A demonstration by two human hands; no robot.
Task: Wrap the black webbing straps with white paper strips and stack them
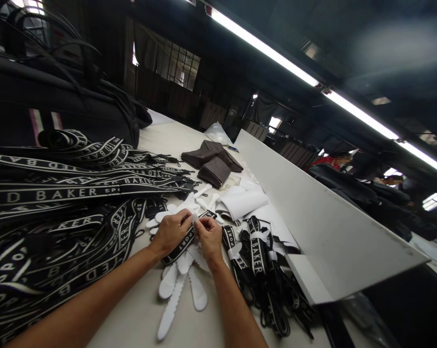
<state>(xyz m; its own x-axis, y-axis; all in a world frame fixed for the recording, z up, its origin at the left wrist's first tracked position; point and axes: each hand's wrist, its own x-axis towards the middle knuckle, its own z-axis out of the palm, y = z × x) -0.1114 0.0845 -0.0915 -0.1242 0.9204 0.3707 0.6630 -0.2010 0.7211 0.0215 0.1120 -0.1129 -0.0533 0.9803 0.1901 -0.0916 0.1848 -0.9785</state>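
My left hand [174,231] and my right hand [208,238] meet over the table, fingers pinched together. Between their fingertips is a small white plastic strip tie [194,218], wrapped round a folded black strap [184,244] with white lettering. Beneath my hands lie several loose white ties [172,307] with toothed edges and rounded ends, fanned out on the table. Right of my right hand rests a pile of folded straps [256,251], some bound with white ties. To the left, a large heap of unfolded lettered straps [77,191] spreads out.
A large black bag [59,104] stands behind the strap heap. Brown pouches [214,170] and white paper sheets [243,199] lie farther back. A low white panel [312,208] runs along the table's right side. Another person in red [325,162] is beyond it.
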